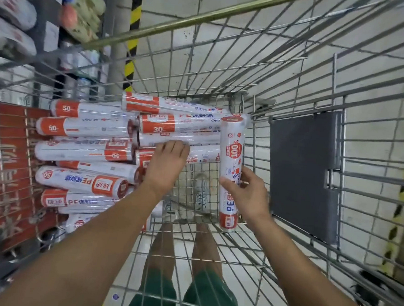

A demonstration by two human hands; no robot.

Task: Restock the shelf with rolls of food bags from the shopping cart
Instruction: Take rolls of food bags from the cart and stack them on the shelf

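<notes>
The picking step is judged to be in hand, with stock being taken from the shopping cart. A 100-count roll is grasped around its near half by the right grip and is held lengthwise, pointing away, just right of the pile. The left grip is curled over a stacked roll at the pile's near right edge; how firmly it is clasped cannot be told. Next, that roll probably needs to be lifted free without its neighbours being toppled. Both rolls would then be carried to the blurred shelf at far left.
</notes>
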